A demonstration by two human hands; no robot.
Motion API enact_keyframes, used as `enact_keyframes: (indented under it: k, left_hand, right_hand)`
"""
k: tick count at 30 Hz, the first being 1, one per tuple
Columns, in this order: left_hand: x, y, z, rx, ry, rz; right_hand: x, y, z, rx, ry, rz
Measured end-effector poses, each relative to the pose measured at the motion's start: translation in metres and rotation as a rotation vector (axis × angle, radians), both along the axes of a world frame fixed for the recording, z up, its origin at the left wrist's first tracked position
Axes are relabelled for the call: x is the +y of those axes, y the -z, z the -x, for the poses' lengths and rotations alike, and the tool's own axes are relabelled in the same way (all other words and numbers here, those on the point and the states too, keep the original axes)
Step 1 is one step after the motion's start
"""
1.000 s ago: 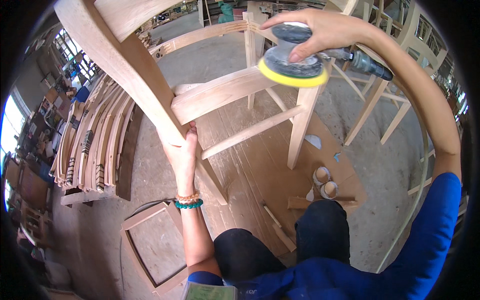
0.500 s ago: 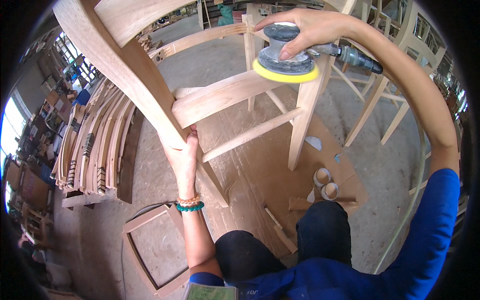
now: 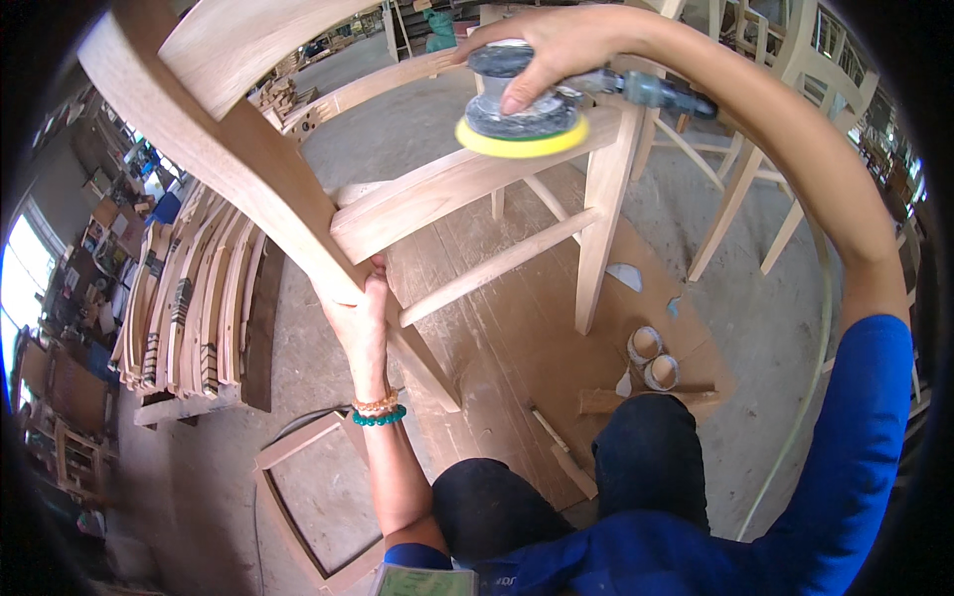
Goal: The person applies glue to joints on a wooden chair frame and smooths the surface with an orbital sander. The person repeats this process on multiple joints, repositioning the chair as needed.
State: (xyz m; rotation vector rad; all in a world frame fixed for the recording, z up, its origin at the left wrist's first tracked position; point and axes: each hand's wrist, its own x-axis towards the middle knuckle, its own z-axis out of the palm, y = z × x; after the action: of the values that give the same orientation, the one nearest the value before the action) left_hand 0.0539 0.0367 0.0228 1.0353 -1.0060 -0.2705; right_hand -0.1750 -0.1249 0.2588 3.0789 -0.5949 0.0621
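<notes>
A bare wooden chair frame [image 3: 214, 149] stands in front of me. My left hand [image 3: 360, 313] is wrapped round its near back leg, just below the seat rail [image 3: 427, 204]. A round air sander [image 3: 527, 117] with a yellow pad rim is in my right hand [image 3: 561, 48], which grips it from above. Its pad is over the rail's far part; I cannot tell whether they touch. From the sander's side a dark hose fitting [image 3: 661, 93] runs under my right forearm. My left fingertips are partly hidden behind the leg.
Cardboard [image 3: 497, 348] lies under the chair. Two small tubs [image 3: 646, 344] and a wooden strip [image 3: 571, 469] are on it. Curved wooden parts [image 3: 204, 298] are stacked at left. A wooden frame [image 3: 298, 531] lies on the floor. More chairs [image 3: 740, 199] stand at right, near a pale hose [image 3: 795, 447].
My right hand has carried the sander leftward along the seat rail. My left hand keeps its hold on the leg. The whole view has shifted slightly.
</notes>
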Motion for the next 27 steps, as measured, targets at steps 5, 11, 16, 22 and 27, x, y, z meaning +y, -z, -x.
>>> enact_keyframes:
  k: [5, 11, 16, 22, 27]
  left_hand:
    - [-0.004, 0.002, 0.005, 0.023, 0.025, 0.045]
    - [-0.001, -0.001, -0.004, -0.012, 0.022, 0.027]
    - [-0.005, 0.006, -0.003, 0.007, 0.031, 0.025]
    - [-0.006, 0.010, -0.004, 0.044, 0.043, 0.069]
    - [-0.007, 0.007, -0.002, 0.015, 0.004, 0.033]
  right_hand:
    - [-0.024, 0.022, -0.009, -0.272, 0.132, 0.185]
    - [-0.005, 0.017, -0.045, -0.217, -0.088, -0.059]
    - [0.015, 0.018, -0.087, -0.188, -0.339, -0.173]
    - [0.015, 0.015, -0.050, -0.153, -0.189, -0.119]
    - [0.028, 0.013, 0.037, -0.190, 0.095, -0.257]
